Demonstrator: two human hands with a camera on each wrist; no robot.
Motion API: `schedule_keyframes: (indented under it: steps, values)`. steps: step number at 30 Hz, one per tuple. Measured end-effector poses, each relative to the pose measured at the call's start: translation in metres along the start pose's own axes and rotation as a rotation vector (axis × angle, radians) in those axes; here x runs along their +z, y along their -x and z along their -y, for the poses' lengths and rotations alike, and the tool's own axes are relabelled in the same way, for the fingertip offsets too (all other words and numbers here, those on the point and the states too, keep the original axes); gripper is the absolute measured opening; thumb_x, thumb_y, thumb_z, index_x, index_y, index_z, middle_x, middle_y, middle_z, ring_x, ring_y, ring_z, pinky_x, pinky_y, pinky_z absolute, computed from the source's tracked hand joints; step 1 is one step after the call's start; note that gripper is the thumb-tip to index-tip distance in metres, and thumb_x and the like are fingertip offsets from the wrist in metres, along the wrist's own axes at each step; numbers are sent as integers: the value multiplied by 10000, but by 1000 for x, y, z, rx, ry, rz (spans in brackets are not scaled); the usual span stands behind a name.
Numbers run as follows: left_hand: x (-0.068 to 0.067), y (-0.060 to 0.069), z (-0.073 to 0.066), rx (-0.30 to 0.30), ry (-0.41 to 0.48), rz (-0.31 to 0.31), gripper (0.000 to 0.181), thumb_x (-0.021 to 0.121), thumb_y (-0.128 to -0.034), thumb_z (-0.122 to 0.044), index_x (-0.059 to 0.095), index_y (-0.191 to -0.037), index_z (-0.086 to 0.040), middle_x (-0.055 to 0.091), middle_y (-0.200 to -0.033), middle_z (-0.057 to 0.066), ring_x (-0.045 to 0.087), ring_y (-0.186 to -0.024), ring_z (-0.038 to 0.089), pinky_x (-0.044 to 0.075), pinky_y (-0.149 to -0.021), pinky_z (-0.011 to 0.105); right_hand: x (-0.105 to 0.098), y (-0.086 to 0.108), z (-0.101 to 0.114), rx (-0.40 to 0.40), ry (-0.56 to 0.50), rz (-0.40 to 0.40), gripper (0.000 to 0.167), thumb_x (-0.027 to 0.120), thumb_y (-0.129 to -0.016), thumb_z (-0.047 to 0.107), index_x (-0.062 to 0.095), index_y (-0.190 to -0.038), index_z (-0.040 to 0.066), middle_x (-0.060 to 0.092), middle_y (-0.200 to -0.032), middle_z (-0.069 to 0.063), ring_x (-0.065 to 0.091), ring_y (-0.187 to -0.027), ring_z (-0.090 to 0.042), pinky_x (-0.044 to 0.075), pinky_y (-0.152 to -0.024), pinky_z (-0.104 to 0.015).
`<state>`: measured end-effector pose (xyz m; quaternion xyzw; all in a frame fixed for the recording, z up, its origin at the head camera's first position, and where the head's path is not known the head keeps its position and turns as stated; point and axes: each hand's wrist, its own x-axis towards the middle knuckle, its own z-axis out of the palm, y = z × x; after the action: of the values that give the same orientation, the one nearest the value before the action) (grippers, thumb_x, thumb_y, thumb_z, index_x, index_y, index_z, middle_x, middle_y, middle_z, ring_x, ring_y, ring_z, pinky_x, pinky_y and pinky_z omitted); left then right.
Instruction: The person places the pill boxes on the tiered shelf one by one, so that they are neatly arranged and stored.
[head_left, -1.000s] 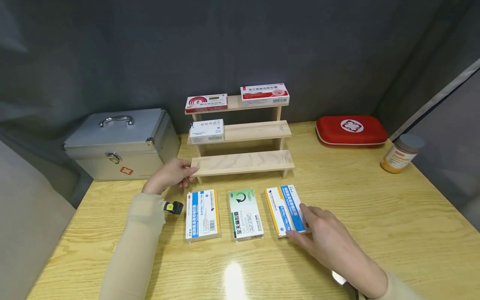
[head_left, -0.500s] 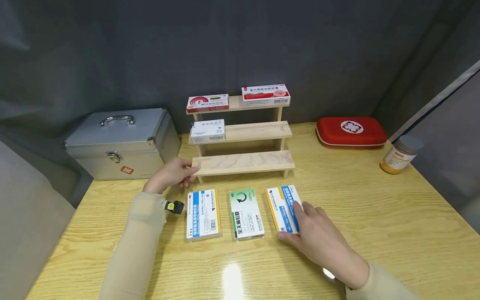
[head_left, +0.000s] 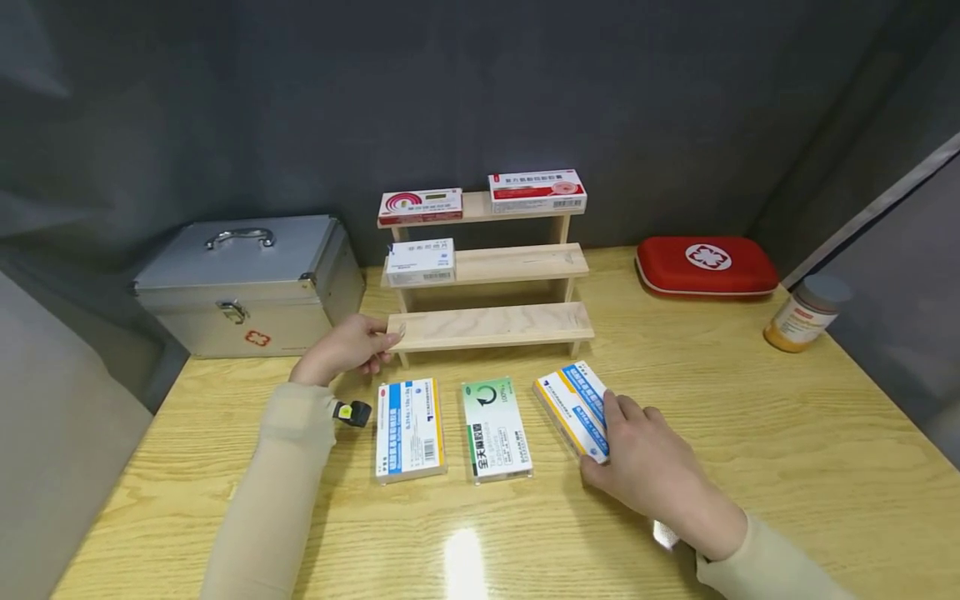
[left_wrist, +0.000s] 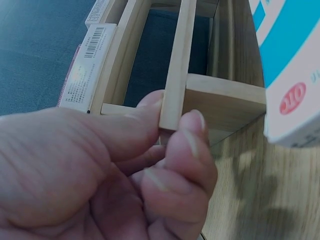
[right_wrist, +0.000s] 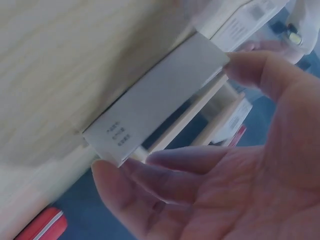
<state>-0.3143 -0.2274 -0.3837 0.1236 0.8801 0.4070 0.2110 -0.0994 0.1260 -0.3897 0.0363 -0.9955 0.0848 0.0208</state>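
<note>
Towards the back edge of the desk (head_left: 750,433), the left hand (head_left: 352,343) pinches a three-tiered pale wooden stand (head_left: 491,327), apparently steadying it, while well inside the right edge the right hand (head_left: 656,454) pinches a flat blue-white-orange cardboard box (head_left: 572,408) between thumb and fingers, probably for control.

Glare on table (head_left: 468,550), hazy right-wrist view

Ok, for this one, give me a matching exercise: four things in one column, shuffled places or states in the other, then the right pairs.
1. Left hand
2. Red case
3. Green-and-white box
4. Right hand

A. Beside the jar
B. Holding a blue-and-white box
C. Pinching the end of the bottom shelf
D. Lying between two blue-and-white boxes

Pairs: 1-C, 2-A, 3-D, 4-B
</note>
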Motion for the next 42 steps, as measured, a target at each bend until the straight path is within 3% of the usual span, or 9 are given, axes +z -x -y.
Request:
schedule_keyframes:
  steps: [7, 15, 21, 28, 32, 38, 42]
  values:
    - [1, 1, -1, 4, 11, -6, 269, 555, -1036, -251, 590, -911, -16, 640, -828, 154, 556, -589, 169, 473, -549, 286, -11, -9, -30, 6, -44, 95, 884, 738, -767, 304, 365, -1403, -184, 435, -1374, -382, 464, -1179, -570, 405, -963, -628]
    - [1, 0, 1, 8, 12, -7, 268, 556, -1035, -249, 600, -932, -6, 642, -845, 175, 556, -590, 171, 473, -549, 286, -20, -18, -60, 8, -84, 185, 948, 808, -765, 353, 361, -1419, -169, 389, -1406, -382, 437, -1225, -549, 390, -982, -632]
    - [1, -2, 4, 20, -13, -12, 273, 556, -1035, -262, 605, -942, -10, 642, -837, 160, 552, -591, 159, 464, -544, 269, -24, -19, -74, -20, -67, 170, 962, 830, -729, 452, 450, -1374, -153, 472, -1320, -341, 487, -1125, -525, 434, -911, -626]
    - [2, -1, 4, 11, -4, -18, 269, 556, -1035, -256, 599, -931, -12, 638, -838, 164, 550, -586, 160, 461, -543, 268, -27, -26, -81, -30, -46, 226, 945, 838, -719, 425, 461, -1351, -168, 501, -1249, -327, 547, -1056, -445, 466, -883, -597]
    - [2, -1, 3, 8, 1, -15, 261, 560, -1033, -252, 595, -923, -18, 632, -813, 133, 553, -589, 163, 464, -543, 268, -30, -30, -88, -44, -59, 210, 930, 860, -676, 416, 504, -1319, -153, 540, -1201, -286, 576, -984, -371, 491, -847, -553]
    - [1, 0, 0, 15, 28, -1, 260, 562, -1033, -226, 575, -886, -12, 637, -806, 157, 555, -585, 174, 474, -545, 289, -52, -35, -106, -54, -75, 184, 940, 862, -687, 422, 492, -1355, -125, 539, -1230, -274, 574, -995, -357, 497, -846, -552]
    - [1, 2, 0, 18, 17, -2, 256, 561, -1033, -228, 583, -890, -17, 637, -809, 161, 555, -587, 172, 473, -544, 284, -75, -46, -114, -126, -77, 142, 874, 867, -713, 337, 491, -1366, -106, 534, -1227, -249, 575, -919, -295, 518, -764, -445]
